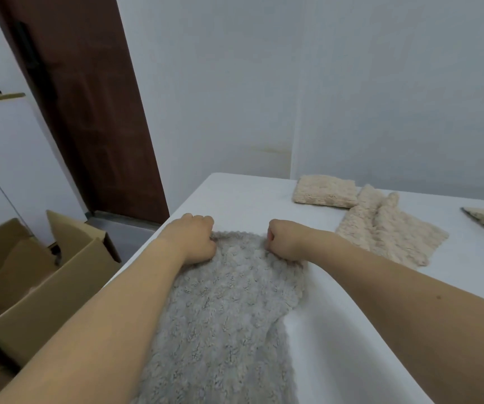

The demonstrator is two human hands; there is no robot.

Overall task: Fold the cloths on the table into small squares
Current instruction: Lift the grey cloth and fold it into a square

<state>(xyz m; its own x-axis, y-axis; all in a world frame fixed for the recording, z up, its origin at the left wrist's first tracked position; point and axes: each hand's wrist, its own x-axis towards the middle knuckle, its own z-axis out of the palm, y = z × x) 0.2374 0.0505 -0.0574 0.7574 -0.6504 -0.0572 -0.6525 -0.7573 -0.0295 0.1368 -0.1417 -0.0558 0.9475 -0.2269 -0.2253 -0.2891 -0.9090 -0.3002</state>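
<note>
Both hands work the far edge of the grey fleece cloth (229, 301), which lies lengthwise on the white table (351, 330) and runs toward the person. The left hand (195, 237) has its fingers curled round the far left corner; the right hand (286, 239) pinches the far right corner in a closed fist. The cloth looks narrowed and rumpled along its right side, so the step in hand is probably spreading it flat or starting a fold. To do it well, keep the two corners level, pull them evenly apart to take out the slack, then bring the far edge onto the near one squarely. One folded beige square (325, 190) sits farther back, with an unfolded beige cloth (389, 228) beside it.
</note>
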